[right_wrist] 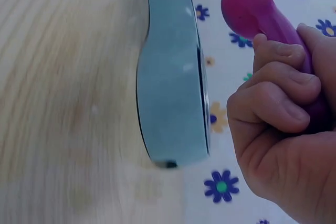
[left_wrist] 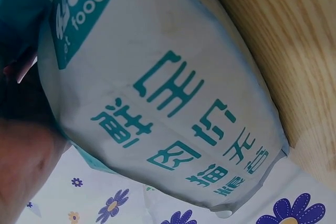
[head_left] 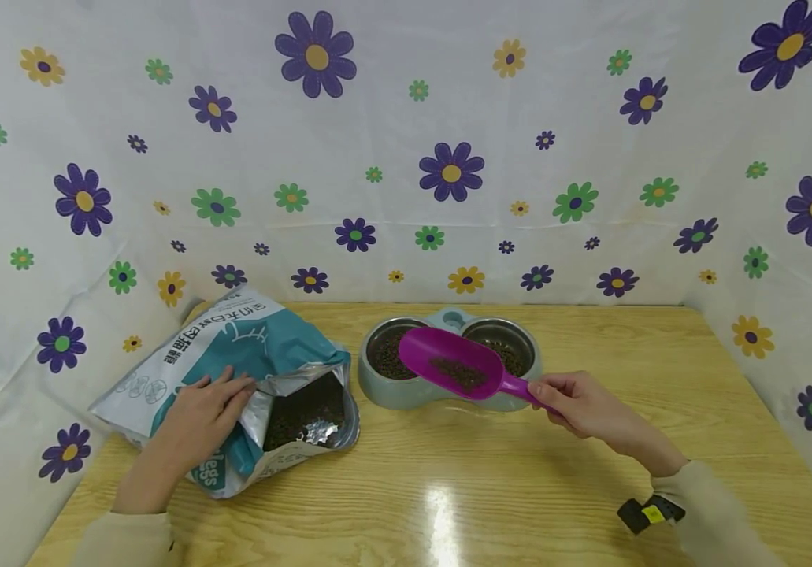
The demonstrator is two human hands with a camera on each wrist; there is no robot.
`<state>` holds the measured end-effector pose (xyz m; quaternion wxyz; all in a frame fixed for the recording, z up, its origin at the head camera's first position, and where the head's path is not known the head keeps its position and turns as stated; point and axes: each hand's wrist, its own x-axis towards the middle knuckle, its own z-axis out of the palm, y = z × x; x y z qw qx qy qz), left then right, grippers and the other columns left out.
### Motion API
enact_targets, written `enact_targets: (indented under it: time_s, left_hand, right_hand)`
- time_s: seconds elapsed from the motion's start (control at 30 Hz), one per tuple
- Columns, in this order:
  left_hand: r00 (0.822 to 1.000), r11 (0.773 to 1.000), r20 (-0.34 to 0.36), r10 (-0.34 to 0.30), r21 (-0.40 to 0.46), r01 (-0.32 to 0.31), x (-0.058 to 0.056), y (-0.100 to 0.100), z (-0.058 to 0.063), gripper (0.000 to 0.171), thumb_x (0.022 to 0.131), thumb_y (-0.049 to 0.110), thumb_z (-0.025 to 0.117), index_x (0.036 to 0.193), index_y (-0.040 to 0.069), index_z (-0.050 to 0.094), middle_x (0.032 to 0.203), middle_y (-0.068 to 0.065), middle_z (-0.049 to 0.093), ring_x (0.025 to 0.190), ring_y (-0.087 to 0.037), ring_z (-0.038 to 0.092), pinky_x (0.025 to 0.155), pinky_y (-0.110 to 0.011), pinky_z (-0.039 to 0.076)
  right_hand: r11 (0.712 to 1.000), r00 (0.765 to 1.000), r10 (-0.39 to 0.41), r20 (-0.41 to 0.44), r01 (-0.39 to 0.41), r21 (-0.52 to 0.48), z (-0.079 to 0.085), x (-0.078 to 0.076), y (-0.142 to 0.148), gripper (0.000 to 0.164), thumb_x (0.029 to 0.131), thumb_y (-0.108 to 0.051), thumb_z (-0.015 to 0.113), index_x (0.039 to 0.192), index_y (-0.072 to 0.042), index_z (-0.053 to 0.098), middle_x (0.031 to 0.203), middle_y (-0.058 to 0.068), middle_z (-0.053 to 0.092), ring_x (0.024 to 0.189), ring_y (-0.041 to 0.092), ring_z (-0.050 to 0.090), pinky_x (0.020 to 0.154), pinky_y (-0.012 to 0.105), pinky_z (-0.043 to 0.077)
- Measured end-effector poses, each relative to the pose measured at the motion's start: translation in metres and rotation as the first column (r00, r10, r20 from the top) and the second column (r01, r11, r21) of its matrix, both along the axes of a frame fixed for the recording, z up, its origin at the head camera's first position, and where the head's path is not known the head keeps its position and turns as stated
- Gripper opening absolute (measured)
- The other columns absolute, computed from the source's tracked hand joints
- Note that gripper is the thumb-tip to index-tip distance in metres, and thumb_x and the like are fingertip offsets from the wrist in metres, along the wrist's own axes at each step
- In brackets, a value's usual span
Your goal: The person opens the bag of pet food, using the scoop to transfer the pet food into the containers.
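My right hand [head_left: 583,405] grips the handle of a magenta scoop [head_left: 430,346], which carries a small heap of brown kibble [head_left: 458,374]. The scoop is held above the pale blue double pet bowl [head_left: 394,391], partly covering it in the head view. Kibble lies in both steel dishes. In the right wrist view, curled fingers wrap the scoop's handle [right_wrist: 283,24]. On the left, a teal and silver pet food bag [head_left: 221,354] lies with its mouth open towards the right, brown kibble inside. My left hand [head_left: 196,417] rests on its upper side, fingers extended near the mouth.
Everything stands on a light wooden table [head_left: 406,488]. White cloth [head_left: 391,118] printed with flowers hangs along the back and both sides. The bowl sits near the table's back edge, to the right of the bag. A dark strap [head_left: 650,513] is at my right cuff.
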<state>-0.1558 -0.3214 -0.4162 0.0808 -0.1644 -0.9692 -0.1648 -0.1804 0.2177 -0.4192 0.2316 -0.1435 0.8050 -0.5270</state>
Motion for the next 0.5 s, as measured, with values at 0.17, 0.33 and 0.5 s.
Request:
enact_targets:
  time_s: [0.17, 0.33, 0.5]
  left_hand:
    - [1.0, 1.0, 0.002, 0.006, 0.005, -0.006, 0.0, 0.0, 0.0, 0.029, 0.105, 0.013, 0.056, 0.126, -0.001, 0.071, 0.129, -0.025, 0.068, 0.13, -0.054, 0.054, 0.109, -0.069, 0.038]
    - [1.0, 1.0, 0.001, 0.009, 0.011, -0.009, 0.001, 0.0, 0.001, 0.029, 0.105, 0.013, 0.055, 0.125, 0.0, 0.071, 0.129, -0.025, 0.069, 0.13, -0.055, 0.054, 0.108, -0.07, 0.038]
    - [1.0, 1.0, 0.018, 0.011, 0.01, -0.011, 0.001, 0.001, 0.001, 0.031, 0.106, 0.015, 0.053, 0.126, 0.0, 0.071, 0.131, -0.024, 0.068, 0.131, -0.055, 0.052, 0.108, -0.07, 0.037]
  right_hand:
    - [0.983, 0.985, -0.109, -0.131, 0.126, 0.131, 0.008, 0.0, 0.021, 0.041, 0.107, -0.036, 0.055, 0.101, 0.004, 0.066, 0.063, -0.003, 0.045, 0.05, 0.005, 0.033, 0.045, 0.022, 0.028]
    - [0.931, 0.927, -0.139, -0.347, 0.243, 0.274, 0.013, -0.002, 0.032, 0.038, 0.104, -0.037, 0.06, 0.1, -0.002, 0.071, 0.065, -0.003, 0.047, 0.054, 0.007, 0.037, 0.048, 0.023, 0.03]
    - [0.864, 0.856, -0.103, -0.507, 0.33, 0.381, 0.012, -0.003, 0.035, 0.036, 0.104, -0.037, 0.061, 0.097, -0.004, 0.072, 0.065, -0.002, 0.049, 0.055, 0.01, 0.041, 0.049, 0.023, 0.031]
